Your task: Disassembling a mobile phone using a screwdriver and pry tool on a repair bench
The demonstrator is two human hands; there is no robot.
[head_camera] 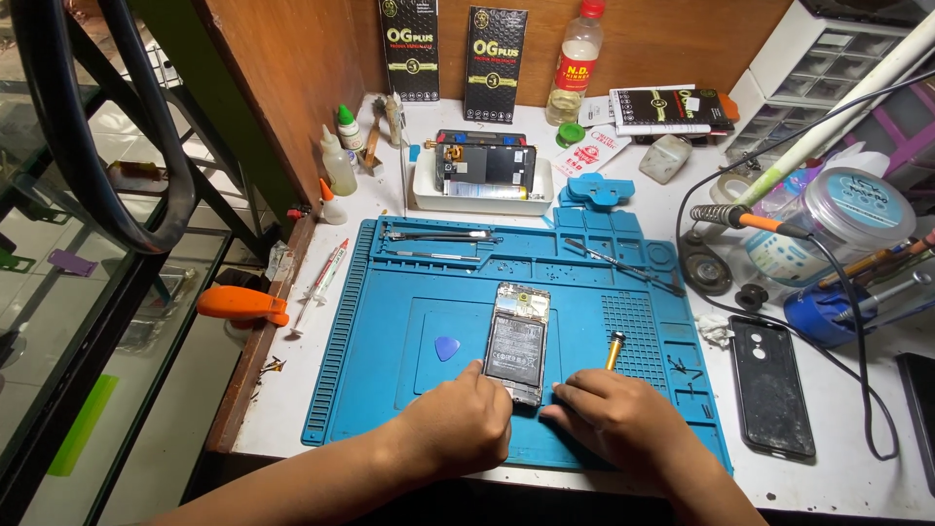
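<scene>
Phone: an opened phone [516, 341], back cover off and its battery and board showing, is lying lengthwise in the middle of the blue repair mat [390, 390], at the lower centre of the frame.
Left hand: the left hand [460, 421] is resting on the mat with its fingertips touching the phone's lower left corner; the grip is curled half shut and pinning rather than enclosing.
Right hand: the right hand [618, 414] is pressing at the phone's lower right edge; a brass-tipped screwdriver [616, 348] is sticking out above the knuckles, so the grip seems to be closing on its handle, though the fingers are hiding the hold.
Progress: the back cover [771, 385] is already lying apart at the right on the worktop [838, 472], and tiny screws [682, 367] are sitting loose on the mat; the battery and inner parts are looking untouched so far.
Nearby: 1 blue pick [446, 347] is lying left of the phone, tweezers [623, 263] above it, and a white tray [482, 200] holding another dismantled phone is sitting at the upper centre.
</scene>
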